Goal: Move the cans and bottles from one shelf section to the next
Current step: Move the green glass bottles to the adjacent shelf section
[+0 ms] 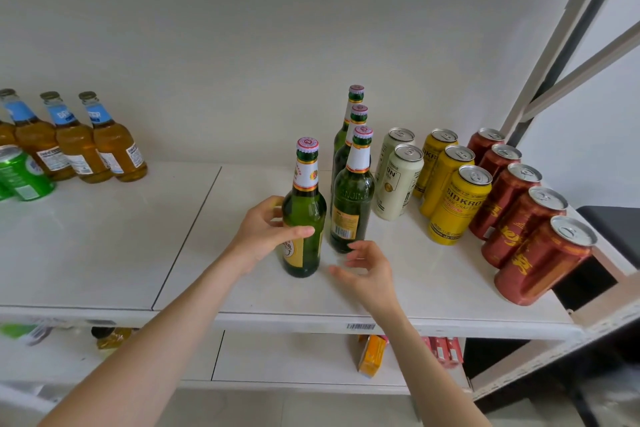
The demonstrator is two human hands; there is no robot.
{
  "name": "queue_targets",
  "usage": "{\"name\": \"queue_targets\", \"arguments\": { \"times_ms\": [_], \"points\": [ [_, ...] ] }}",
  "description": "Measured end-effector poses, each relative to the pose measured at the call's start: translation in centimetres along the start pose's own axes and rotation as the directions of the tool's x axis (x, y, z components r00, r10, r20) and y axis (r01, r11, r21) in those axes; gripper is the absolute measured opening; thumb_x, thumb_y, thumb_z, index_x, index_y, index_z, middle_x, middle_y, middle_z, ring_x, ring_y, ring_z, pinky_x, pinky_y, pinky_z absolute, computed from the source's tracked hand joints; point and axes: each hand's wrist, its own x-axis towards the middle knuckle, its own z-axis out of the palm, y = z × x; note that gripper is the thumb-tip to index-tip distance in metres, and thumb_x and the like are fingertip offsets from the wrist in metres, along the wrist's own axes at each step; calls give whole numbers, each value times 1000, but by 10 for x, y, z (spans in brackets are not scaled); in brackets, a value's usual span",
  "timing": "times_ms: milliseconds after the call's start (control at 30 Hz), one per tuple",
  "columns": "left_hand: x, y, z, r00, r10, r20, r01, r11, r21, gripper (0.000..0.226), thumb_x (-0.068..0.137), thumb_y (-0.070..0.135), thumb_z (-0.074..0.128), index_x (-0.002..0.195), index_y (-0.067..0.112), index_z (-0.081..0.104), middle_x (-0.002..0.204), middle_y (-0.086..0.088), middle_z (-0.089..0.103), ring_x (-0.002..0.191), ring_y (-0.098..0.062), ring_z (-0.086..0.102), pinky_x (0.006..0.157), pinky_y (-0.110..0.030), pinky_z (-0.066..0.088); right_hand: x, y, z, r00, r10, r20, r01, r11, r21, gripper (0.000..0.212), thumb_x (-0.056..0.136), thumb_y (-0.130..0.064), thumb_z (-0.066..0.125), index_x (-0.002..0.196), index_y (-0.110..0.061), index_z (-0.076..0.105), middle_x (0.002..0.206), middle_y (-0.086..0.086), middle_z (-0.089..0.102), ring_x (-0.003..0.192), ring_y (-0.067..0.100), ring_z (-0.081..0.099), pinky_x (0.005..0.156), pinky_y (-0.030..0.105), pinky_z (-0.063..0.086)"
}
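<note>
We see a white shelf board [104, 253] made of two sections, with a dark seam [187, 236] between them. The widest free surface lies on both sides of this seam, toward the front edge. On the right section stand, from left to right, a row of three green glass bottles [353, 204], two white cans [398, 184], three yellow cans [453, 204] and five red-brown cans [519, 222]. The nearest red-brown can is close to the front edge at the right end. On the left section, toward the back wall, stand amber bottles with blue neck labels [76, 149] and a green can [20, 177].

The green glass bottle with a white and red neck label [304, 208] is on the right section, between the seam and the row, just beside the row's front bottle. It is upright, its long axis vertical, the cap on top. We cannot tell if its base rests on the board.

The left hand [263, 232] grips the bottle's body from the left, thumb across the front, fingers behind. The right hand [367, 267] holds nothing; its fingers are loosely curled, just beside the bottle's base.
</note>
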Motion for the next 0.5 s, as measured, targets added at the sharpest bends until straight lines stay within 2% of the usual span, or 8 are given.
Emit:
{"name": "queue_targets", "arguments": {
  "times_ms": [67,167,333,500],
  "points": [
    [-5,-1,5,1000,-2,15,2,1000,8,69,43,43,93,105,29,66,105,3,74,96,-14,71,78,-33,59,-7,-4,7,997,-5,77,5,1000,0,60,64,-18,90,113,-18,56,97,-5,62,91,12,61,69,16,52],
    [-15,-3,14,1000,-2,30,1,1000,22,67,42,44,93,103,33,66,104,6,74,95,-12,71,74,-28,59,-13,-8,10,989,-17,150,16,1000,2,69,66,-16,89,124,-23,53,109,-5,61,104,9,57,79,21,53],
    [-28,-5,32,999,-18,30,17,999,40,68,43,48,93,103,36,64,102,10,73,94,-7,70,76,-28,59,-25,-13,4,972,-60,225,57,998,22,64,68,-17,86,122,-32,55,110,-8,66,104,3,60,82,19,53],
    [-37,-8,47,999,-43,31,43,999,-6,73,38,46,94,101,27,62,99,6,75,91,-11,72,74,-31,58,-37,-9,-12,972,-65,227,55,997,49,62,68,-19,87,122,-29,56,109,-8,69,103,6,63,83,23,55]
  ]
}}
